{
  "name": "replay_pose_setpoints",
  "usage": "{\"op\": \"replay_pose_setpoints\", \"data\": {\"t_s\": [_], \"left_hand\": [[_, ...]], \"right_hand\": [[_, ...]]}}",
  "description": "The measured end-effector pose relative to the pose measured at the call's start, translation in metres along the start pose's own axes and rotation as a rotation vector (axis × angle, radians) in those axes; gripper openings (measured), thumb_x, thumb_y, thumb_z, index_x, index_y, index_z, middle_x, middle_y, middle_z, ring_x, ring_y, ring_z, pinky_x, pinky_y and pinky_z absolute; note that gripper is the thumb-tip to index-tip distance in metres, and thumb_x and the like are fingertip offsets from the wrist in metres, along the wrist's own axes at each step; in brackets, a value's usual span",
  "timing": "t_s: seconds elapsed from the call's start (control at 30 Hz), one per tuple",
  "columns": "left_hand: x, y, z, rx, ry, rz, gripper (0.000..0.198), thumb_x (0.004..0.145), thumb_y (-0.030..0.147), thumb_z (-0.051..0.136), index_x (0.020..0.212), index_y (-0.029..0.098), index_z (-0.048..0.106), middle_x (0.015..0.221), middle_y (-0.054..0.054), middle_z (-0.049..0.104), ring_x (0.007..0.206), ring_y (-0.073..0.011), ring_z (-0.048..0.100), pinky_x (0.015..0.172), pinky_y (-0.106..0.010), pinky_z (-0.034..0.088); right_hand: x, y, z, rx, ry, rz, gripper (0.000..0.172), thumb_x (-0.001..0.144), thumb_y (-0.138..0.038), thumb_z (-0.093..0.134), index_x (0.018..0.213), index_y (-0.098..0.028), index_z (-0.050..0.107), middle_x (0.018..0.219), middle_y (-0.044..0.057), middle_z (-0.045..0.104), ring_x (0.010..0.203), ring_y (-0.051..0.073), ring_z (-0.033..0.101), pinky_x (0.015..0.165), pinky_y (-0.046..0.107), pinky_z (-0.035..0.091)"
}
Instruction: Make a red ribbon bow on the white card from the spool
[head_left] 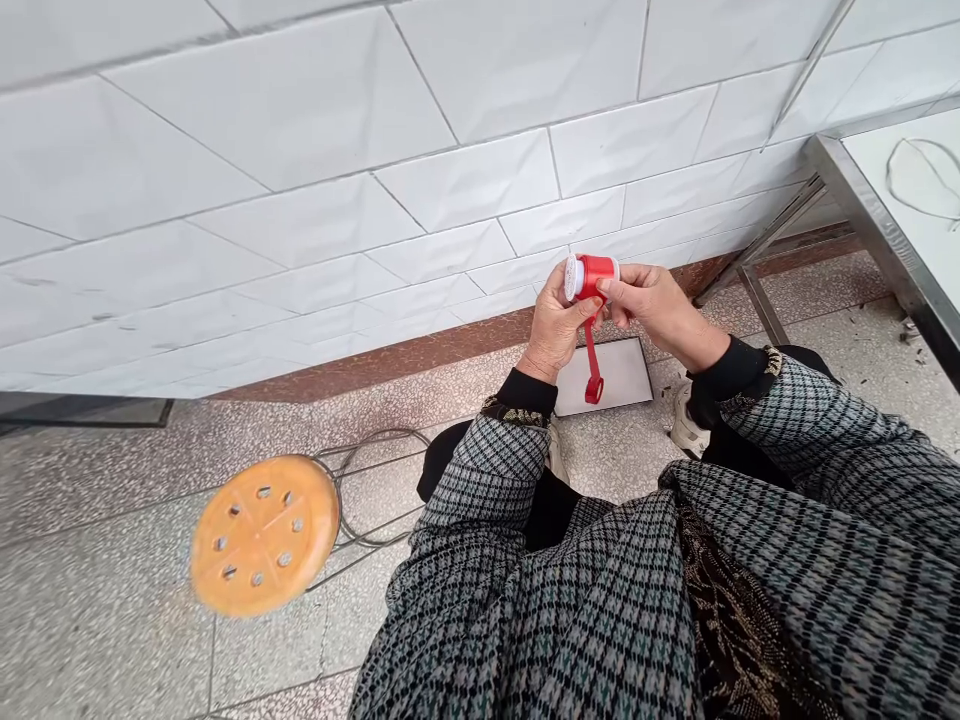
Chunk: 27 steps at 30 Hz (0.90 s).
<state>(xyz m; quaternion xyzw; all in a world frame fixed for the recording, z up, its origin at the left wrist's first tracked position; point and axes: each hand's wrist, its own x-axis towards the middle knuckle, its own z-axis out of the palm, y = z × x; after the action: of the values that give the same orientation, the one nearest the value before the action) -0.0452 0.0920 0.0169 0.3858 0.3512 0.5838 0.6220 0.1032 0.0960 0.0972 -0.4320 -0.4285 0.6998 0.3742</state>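
A white spool wound with red ribbon (599,268) is held up between both hands, in front of the tiled wall. My left hand (556,325) grips its left end, near the white flange, with the thumb against the red winding. On the other side my right hand (652,305) is closed round the right end, its thumb pressed on the ribbon. From under the spool a loose red ribbon tail (590,352) hangs down and ends in a small curl. Below it on the floor lies a pale rectangular board or box (619,378), partly covered by the tail.
An orange round stool (264,535) with holes in its seat and thin metal legs stands at the left. A metal-framed table (892,240) with a white cord (926,180) on it is at the right. White wall tiles (480,180) rise in front.
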Motion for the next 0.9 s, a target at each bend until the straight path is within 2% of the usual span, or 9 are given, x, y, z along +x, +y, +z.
{"op": "replay_pose_setpoints", "data": {"t_s": [0.13,0.23,0.37,0.5,0.57,0.67,0.9], "left_hand": [[-0.001,-0.002,0.001,0.035,-0.026,0.007,0.067,0.071,0.038,0.096,0.129,0.025,0.066,0.081,0.002,0.07,0.064,-0.0112,0.062,0.065,-0.028,0.052],[-0.001,-0.005,0.0,0.051,-0.029,0.053,0.061,0.069,0.039,0.096,0.121,0.023,0.069,0.081,0.003,0.071,0.063,-0.0093,0.061,0.064,-0.025,0.051],[-0.001,-0.008,-0.001,0.076,-0.007,0.088,0.041,0.072,0.048,0.093,0.093,0.02,0.072,0.074,0.003,0.069,0.063,-0.0085,0.06,0.065,-0.025,0.051],[-0.003,-0.01,-0.002,0.178,-0.016,0.13,0.038,0.079,0.05,0.088,0.073,0.017,0.069,0.074,0.001,0.067,0.071,-0.011,0.063,0.074,-0.028,0.053],[-0.003,-0.012,-0.003,0.191,-0.069,0.107,0.04,0.08,0.053,0.086,0.072,0.017,0.07,0.075,0.0,0.067,0.072,-0.0119,0.063,0.074,-0.029,0.053],[-0.002,-0.014,-0.005,0.115,-0.114,0.034,0.043,0.081,0.06,0.083,0.079,0.019,0.071,0.068,0.002,0.063,0.064,-0.011,0.058,0.066,-0.028,0.05],[-0.001,-0.011,-0.003,0.149,-0.06,0.11,0.037,0.074,0.05,0.091,0.08,0.019,0.072,0.071,0.003,0.06,0.065,-0.0086,0.054,0.064,-0.025,0.047]], "right_hand": [[0.0,-0.002,-0.003,0.056,0.052,-0.011,0.046,0.088,-0.039,0.089,0.068,-0.02,0.052,0.046,-0.009,0.042,0.041,0.007,0.039,0.042,0.018,0.032],[0.001,-0.004,-0.009,0.157,0.006,0.017,0.037,0.091,-0.038,0.087,0.077,-0.02,0.058,0.051,-0.01,0.039,0.042,0.005,0.033,0.042,0.018,0.028],[0.002,-0.006,-0.013,0.241,-0.015,0.024,0.025,0.094,-0.032,0.084,0.087,-0.019,0.063,0.058,-0.01,0.041,0.043,0.004,0.028,0.041,0.017,0.025],[0.005,-0.007,-0.015,0.262,0.018,0.009,0.025,0.093,-0.031,0.084,0.088,-0.019,0.064,0.06,-0.01,0.043,0.044,0.004,0.029,0.041,0.018,0.024],[0.006,-0.007,-0.017,0.263,0.022,0.02,0.026,0.092,-0.031,0.086,0.086,-0.019,0.063,0.059,-0.01,0.043,0.044,0.003,0.029,0.041,0.019,0.024],[0.008,-0.009,-0.02,0.252,0.044,0.029,0.026,0.091,-0.03,0.086,0.086,-0.018,0.064,0.059,-0.01,0.044,0.043,0.003,0.028,0.041,0.019,0.023],[0.01,-0.014,-0.019,0.207,0.192,0.012,0.021,0.092,-0.025,0.083,0.086,-0.017,0.065,0.061,-0.008,0.05,0.044,0.003,0.03,0.041,0.018,0.024]]}}
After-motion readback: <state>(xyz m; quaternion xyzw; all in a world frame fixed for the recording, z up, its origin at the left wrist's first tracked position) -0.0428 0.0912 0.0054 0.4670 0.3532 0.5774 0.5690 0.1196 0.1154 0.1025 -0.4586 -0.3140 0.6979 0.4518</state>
